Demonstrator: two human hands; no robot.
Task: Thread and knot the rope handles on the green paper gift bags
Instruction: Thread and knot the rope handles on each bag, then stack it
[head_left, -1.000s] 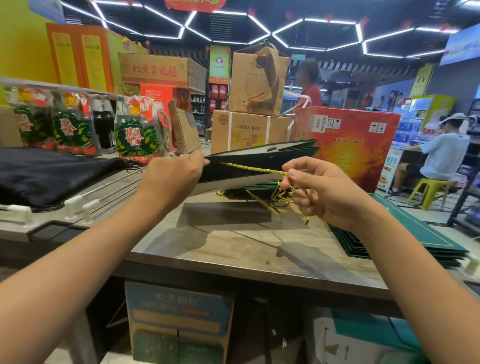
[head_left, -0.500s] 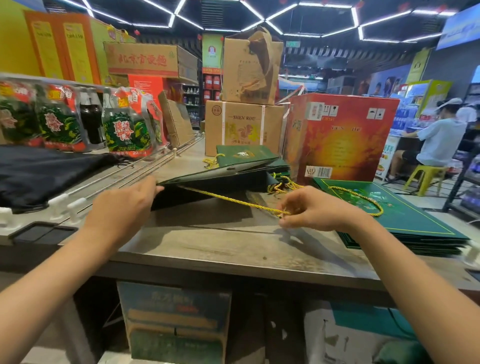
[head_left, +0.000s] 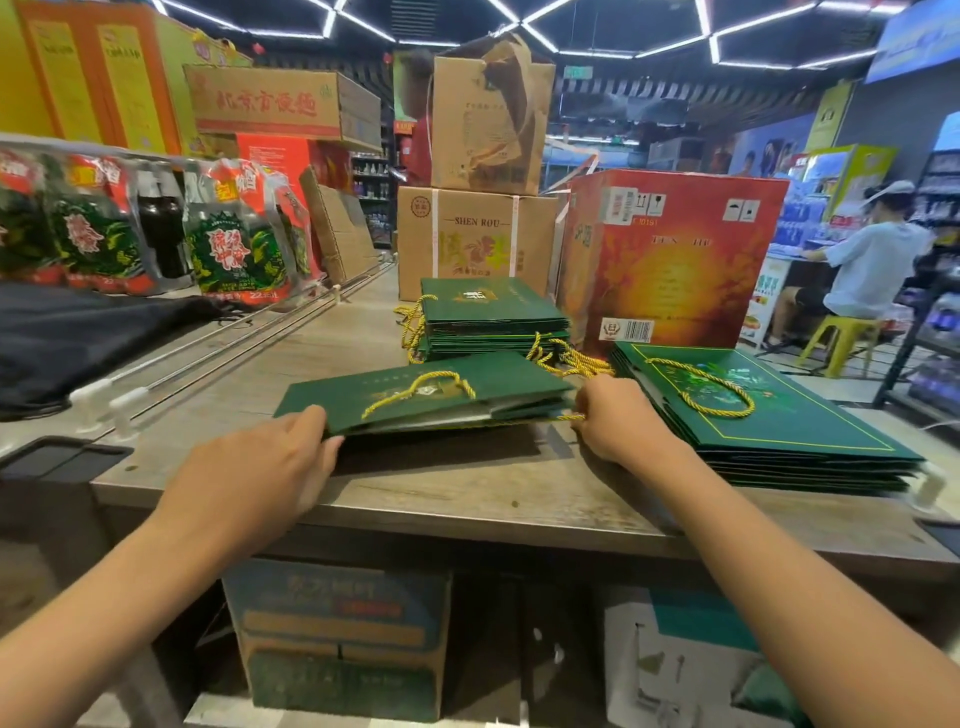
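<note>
Head view: flat green gift bag (head_left: 431, 397) held just above wooden counter (head_left: 415, 499), gold rope handle (head_left: 421, 387) lying on its top face.
Left hand (head_left: 260, 467): fingers curled round bag's near-left edge.
Right hand (head_left: 615, 418): pinching rope end (head_left: 569, 417) at bag's right edge.
Right stack (head_left: 769, 415): flat bags, one rope loop on top.
Rear stack (head_left: 488, 317): bags with handles, near orange box (head_left: 670, 260).

Counted: two hands, left (head_left: 249, 478) and right (head_left: 618, 415); one loose bag (head_left: 498, 389); two bag stacks, rear (head_left: 493, 317) and right (head_left: 779, 431); three cartons on the counter (head_left: 467, 483), brown (head_left: 475, 239), torn (head_left: 488, 114), red (head_left: 670, 260).
</note>
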